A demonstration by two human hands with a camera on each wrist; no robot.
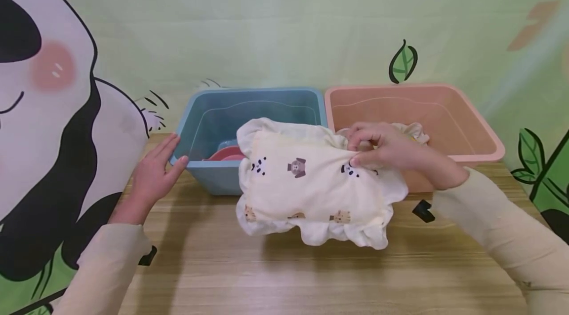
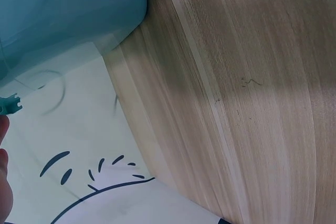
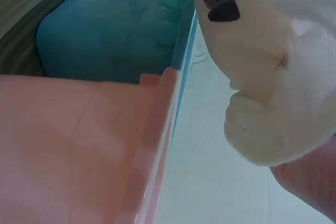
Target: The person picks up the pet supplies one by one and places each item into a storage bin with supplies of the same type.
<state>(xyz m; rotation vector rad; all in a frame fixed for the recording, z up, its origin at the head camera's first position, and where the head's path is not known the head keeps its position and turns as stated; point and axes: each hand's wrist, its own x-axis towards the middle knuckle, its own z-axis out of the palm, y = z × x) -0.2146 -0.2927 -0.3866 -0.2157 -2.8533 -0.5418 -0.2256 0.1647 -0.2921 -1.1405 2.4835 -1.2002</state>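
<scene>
A small cream pillow (image 1: 306,181) with a frilled white edge and printed animal faces hangs above the table, in front of the two bins. My right hand (image 1: 386,149) pinches it near its upper right part, thumb on the printed side. In the right wrist view the pillow (image 3: 262,66) shows puffy, with a bit of that hand below it. My left hand (image 1: 155,172) rests its fairly straight fingers at the left rim of the blue bin (image 1: 213,177). Only fingertips of the left hand (image 2: 4,182) enter the left wrist view.
The pink bin (image 1: 480,122) stands right beside the blue one and contains whitish cloth (image 1: 413,131). Inside the blue bin lie a red rounded item (image 1: 225,153) and something blue, both partly hidden. Both bins stand on a wooden table (image 1: 222,265) before a printed backdrop (image 1: 200,23).
</scene>
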